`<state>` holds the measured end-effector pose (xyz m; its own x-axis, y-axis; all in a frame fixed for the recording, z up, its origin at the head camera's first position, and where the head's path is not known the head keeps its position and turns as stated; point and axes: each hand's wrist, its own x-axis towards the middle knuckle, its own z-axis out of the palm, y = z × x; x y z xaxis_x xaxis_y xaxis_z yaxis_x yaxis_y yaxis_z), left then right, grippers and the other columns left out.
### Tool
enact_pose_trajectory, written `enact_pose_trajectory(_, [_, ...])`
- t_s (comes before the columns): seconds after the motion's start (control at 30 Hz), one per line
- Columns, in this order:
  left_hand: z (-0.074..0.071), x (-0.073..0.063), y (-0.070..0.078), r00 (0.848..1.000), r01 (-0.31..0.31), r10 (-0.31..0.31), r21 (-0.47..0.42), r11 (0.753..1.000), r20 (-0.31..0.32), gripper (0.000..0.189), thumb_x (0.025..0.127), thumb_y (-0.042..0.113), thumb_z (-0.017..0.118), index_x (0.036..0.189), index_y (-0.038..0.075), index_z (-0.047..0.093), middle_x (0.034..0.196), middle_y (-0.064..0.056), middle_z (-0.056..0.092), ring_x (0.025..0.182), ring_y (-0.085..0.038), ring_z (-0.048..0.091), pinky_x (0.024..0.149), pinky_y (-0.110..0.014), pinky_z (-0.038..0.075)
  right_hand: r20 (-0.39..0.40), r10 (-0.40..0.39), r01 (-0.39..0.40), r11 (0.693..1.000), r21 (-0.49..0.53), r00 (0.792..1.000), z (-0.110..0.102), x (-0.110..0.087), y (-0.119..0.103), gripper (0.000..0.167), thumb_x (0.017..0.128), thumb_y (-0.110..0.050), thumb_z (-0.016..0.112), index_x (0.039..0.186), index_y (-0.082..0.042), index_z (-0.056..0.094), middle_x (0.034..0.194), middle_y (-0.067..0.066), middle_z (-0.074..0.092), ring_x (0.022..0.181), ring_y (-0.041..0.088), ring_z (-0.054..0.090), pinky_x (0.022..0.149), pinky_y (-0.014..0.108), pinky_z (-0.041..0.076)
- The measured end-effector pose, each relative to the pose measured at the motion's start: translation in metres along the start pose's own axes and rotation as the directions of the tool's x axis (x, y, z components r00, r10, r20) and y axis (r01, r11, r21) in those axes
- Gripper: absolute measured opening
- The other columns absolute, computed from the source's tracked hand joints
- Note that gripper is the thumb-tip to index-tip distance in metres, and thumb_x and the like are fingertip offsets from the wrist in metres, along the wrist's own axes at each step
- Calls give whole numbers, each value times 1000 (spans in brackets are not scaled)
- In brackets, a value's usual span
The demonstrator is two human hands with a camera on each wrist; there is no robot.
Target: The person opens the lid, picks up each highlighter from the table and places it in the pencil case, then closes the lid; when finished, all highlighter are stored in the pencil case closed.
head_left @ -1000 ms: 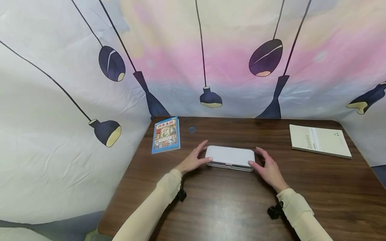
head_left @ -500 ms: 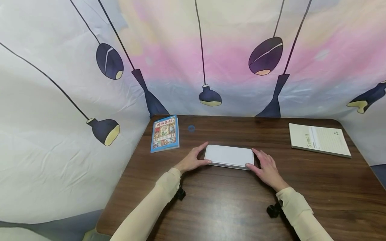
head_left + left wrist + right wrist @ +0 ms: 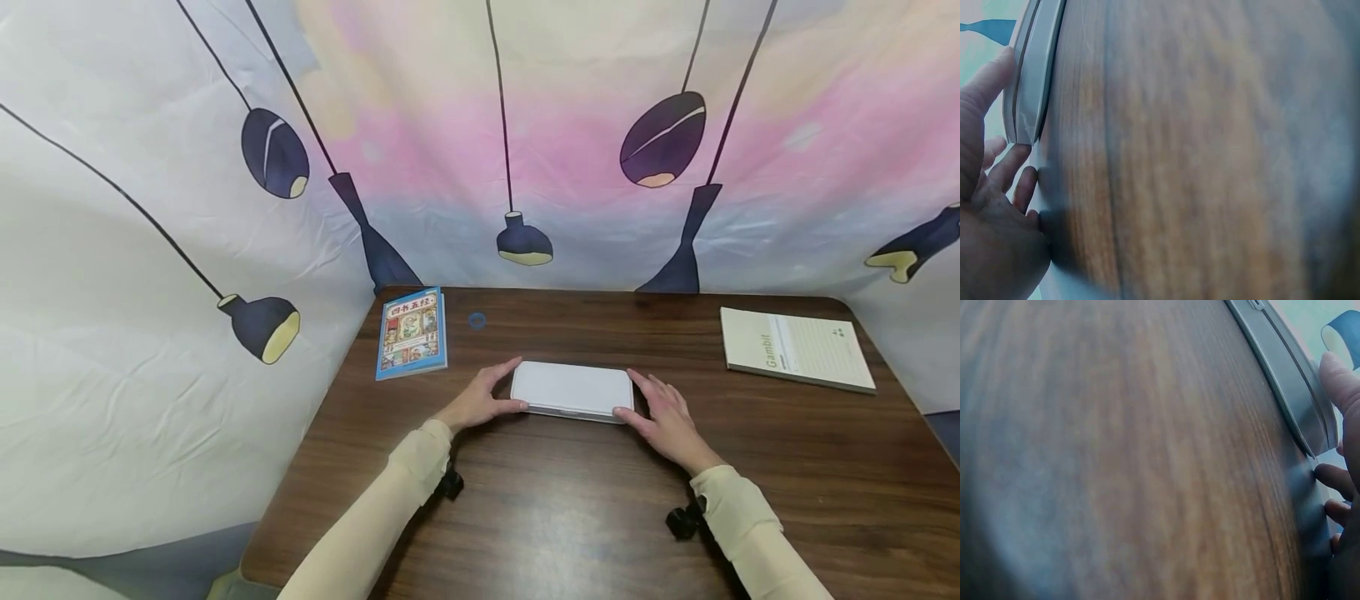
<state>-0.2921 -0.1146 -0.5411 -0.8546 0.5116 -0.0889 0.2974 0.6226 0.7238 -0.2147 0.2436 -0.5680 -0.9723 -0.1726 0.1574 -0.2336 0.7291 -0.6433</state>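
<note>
A flat white pencil case (image 3: 572, 387) lies lengthwise on the brown table, its lid down and a small latch on its front side. My left hand (image 3: 486, 398) holds its left end, thumb at the front corner and fingers round towards the back. At the opposite end, my right hand (image 3: 667, 421) holds it the same way. In the left wrist view the thumb lies against the lid edge of the case (image 3: 1036, 75), with fingertips by its end. The right wrist view has the thumb by the lid of the case (image 3: 1291, 381) and fingers curled below its corner.
A blue-edged picture book (image 3: 412, 333) lies at the back left of the table (image 3: 555, 508). Near it is a small blue ring (image 3: 477, 321). A cream notebook (image 3: 797, 350) marked "Gambit" lies at the right. Behind the table hangs a lamp-printed cloth (image 3: 442, 125).
The pencil case's lid, slightly raised at the front a second ago, has come down flat. Both hands have closed in on its ends. Little has moved over the last half second.
</note>
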Motion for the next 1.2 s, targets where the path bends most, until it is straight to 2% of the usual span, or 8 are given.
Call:
enact_pose_trajectory(0.17, [-1,-1,0,1000,-5,5,3,1000,1,89,93,47,80,167,29,33,172,-2,33,158,-33,24,126,-59,21,-4,-1,1,1000,-2,1000,0,0,0,77,100,-37,72,159,0,40,158,31,45,148,54,31,120,70,14])
enact_pose_trajectory(0.63, [1,-2,5,1000,-3,3,43,999,3,87,93,45,80,166,24,38,170,-5,37,156,-33,28,126,-57,24,4,1,-1,1000,-11,1000,-2,-3,-3,78,98,-36,75,158,1,41,157,32,46,148,55,31,120,70,14])
enact_pose_trajectory(1.03, [2,-1,2,999,33,-34,41,999,9,87,93,46,81,166,27,38,170,-4,36,157,-32,26,126,-57,23,4,-1,1,1000,-1,1000,1,-1,-3,78,97,-36,76,157,2,42,156,32,47,147,56,32,119,71,15])
enact_pose_trajectory(1.2, [2,0,0,1000,23,-24,50,998,11,87,92,48,80,166,28,38,170,-2,36,156,-30,29,125,-57,25,19,12,-12,1000,-12,1000,0,0,-2,79,99,-39,74,158,2,41,157,33,46,147,56,32,120,71,15])
